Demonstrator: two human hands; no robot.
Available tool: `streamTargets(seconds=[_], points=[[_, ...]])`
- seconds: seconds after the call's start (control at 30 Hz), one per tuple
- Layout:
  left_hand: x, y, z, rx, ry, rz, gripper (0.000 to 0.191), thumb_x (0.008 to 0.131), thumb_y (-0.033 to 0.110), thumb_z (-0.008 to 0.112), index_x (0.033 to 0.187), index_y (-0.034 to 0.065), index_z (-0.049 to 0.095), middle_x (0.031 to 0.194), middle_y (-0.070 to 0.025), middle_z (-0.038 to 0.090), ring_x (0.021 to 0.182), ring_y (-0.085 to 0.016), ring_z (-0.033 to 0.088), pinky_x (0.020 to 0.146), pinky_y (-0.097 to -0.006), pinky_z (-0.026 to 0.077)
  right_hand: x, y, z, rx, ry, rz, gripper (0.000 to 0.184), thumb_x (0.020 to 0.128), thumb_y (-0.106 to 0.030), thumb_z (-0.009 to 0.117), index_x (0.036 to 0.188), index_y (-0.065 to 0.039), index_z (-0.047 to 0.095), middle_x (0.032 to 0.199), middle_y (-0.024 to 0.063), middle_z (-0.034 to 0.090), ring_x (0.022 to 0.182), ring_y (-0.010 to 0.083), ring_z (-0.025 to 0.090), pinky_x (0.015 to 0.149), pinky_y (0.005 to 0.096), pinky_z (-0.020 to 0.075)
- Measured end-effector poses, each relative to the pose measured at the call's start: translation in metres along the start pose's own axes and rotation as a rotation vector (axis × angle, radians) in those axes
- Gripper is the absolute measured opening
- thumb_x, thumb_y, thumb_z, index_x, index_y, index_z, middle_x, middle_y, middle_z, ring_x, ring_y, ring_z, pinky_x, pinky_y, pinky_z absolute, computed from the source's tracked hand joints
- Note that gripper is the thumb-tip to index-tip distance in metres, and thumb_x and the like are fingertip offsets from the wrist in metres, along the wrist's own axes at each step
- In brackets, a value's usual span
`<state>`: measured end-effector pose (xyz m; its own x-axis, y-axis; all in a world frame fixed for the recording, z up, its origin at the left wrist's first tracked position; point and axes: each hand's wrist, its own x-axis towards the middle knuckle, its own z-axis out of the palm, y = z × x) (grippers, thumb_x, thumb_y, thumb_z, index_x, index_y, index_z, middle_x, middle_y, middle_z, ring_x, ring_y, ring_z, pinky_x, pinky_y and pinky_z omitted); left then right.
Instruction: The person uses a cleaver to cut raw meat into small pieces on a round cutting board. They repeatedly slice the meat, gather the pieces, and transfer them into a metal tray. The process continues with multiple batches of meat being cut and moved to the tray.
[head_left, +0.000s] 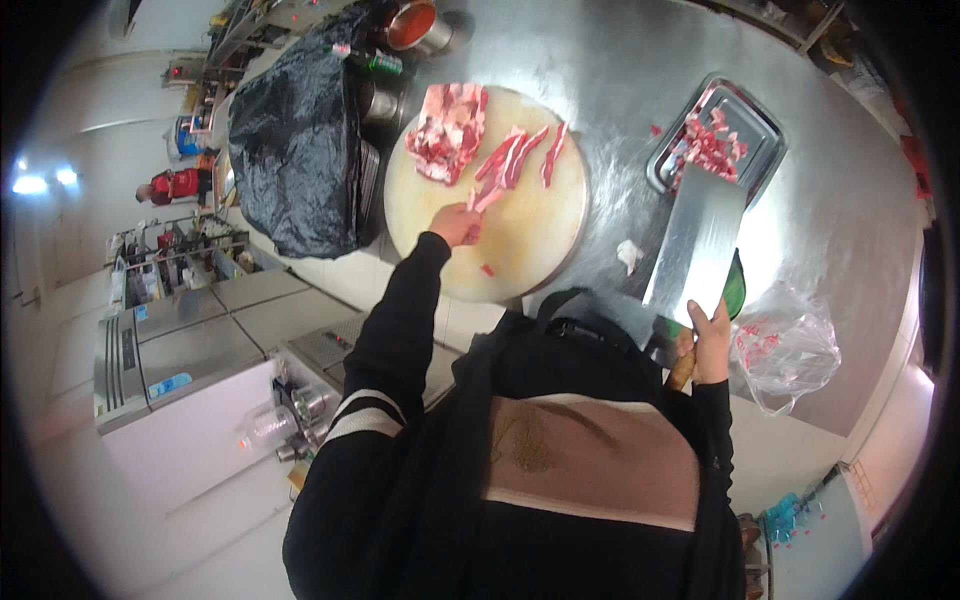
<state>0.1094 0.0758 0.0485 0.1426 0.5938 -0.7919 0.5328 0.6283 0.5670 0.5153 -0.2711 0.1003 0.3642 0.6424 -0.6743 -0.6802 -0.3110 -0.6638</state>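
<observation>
My left hand (456, 225) is over the lower left of a round cutting board (525, 255), its fingers closed on the end of a strip of raw meat (487, 197). Several more meat strips (553, 154) and a large slab of raw meat (448, 133) lie on the board beyond it. My right hand (706, 341) grips the wooden handle of a broad cleaver (697, 244), whose blade reaches up to the near edge of a metal tray (772, 150). Cut meat pieces (709, 146) lie in the tray, partly hidden by the blade.
Black plastic sheeting (296, 142) covers something left of the board. Beyond it stand a metal pot with red contents (411, 26) and a green bottle (384, 61). A clear plastic bag (787, 349) lies at right. Far left is a person in red (176, 184).
</observation>
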Motion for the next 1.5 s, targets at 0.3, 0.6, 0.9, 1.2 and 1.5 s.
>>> streamTargets(seconds=[0.3,0.6,0.9,1.2,1.5], points=[[-0.06,-0.088,0.031,0.351,0.211,-0.066,0.036,0.091,0.032,0.077,0.101,-0.0016,0.068,0.082,-0.0153,0.074,0.074,-0.027,0.075,0.067,-0.043,0.059,0.01,-0.003,0.001,-0.057,-0.022,0.031,0.04,0.106,-0.014,0.068,0.139,-0.001,0.051,0.095,0.0082,0.064,0.048,0.0126,0.049,0.043,0.0293,0.0419],[-0.06,-0.047,0.071,0.589,0.48,0.412,0.029,0.085,0.02,0.077,0.097,-0.0017,0.063,0.09,-0.0232,0.074,0.087,-0.042,0.074,0.076,-0.0455,0.057,0.007,-0.011,0.005,-0.058,-0.054,0.02,0.034,0.105,-0.012,0.067,0.135,-0.002,0.054,0.105,0.008,0.065,0.05,0.014,0.051,0.045,0.0293,0.0421],[0.02,0.028,0.077,0.885,0.742,0.739,0.042,0.085,0.029,0.08,0.118,0.0039,0.071,0.094,-0.0231,0.076,0.091,-0.044,0.073,0.082,-0.0538,0.058,0.002,-0.007,0.002,-0.001,-0.017,0.021,0.032,0.105,-0.011,0.066,0.133,-0.002,0.054,0.106,0.0082,0.065,0.048,0.0137,0.049,0.044,0.0297,0.0421],[-0.017,0.034,0.035,-0.132,-0.123,-0.168,0.016,0.093,0.016,0.07,0.103,0.0028,0.07,0.091,-0.0126,0.074,0.086,-0.022,0.074,0.082,-0.0386,0.061,0.005,-0.007,-0.007,0.031,0.011,0.03,0.032,0.106,-0.011,0.066,0.135,-0.003,0.054,0.1,0.0063,0.065,0.049,0.0121,0.049,0.043,0.0292,0.0425],[0.007,0.07,0.046,-0.088,0.182,0.402,0.019,0.095,0.016,0.073,0.101,-0.0015,0.069,0.101,-0.0154,0.076,0.089,-0.02,0.074,0.075,-0.0376,0.057,0.013,-0.014,-0.002,0.067,-0.008,0.029,0.03,0.106,-0.01,0.065,0.133,-0.003,0.054,0.098,0.0068,0.064,0.047,0.0117,0.049,0.042,0.0292,0.0421]])
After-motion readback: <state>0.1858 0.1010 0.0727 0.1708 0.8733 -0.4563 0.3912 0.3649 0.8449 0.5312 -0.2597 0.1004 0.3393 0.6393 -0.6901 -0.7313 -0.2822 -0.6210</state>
